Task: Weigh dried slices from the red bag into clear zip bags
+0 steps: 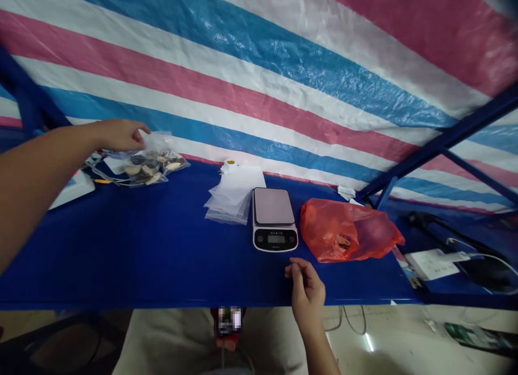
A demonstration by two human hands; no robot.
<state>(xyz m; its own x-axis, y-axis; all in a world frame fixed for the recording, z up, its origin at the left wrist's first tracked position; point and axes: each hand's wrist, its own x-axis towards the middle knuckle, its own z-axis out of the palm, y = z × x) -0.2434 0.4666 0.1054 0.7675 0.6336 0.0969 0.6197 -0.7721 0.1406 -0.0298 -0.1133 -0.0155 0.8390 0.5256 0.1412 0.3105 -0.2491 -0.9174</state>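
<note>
My left hand (117, 134) reaches to the far left of the blue table (162, 245) and pinches the top of a clear plastic bag (151, 162) filled with pale and dark pieces. That bag lies on other filled clear bags. My right hand (306, 291) hovers near the table's front edge, fingers loosely curled, nothing visible in it, just in front of a small digital scale (274, 218). A stack of empty clear bags (234, 197) lies left of the scale. An orange plastic bag (348, 230) with something inside lies to its right.
A striped pink, white and blue tarp (283, 67) forms the wall behind. Blue metal frame bars (441, 140) run at the right. A white device (75, 189) sits at far left. Cables and a white box (435, 263) lie at the right end.
</note>
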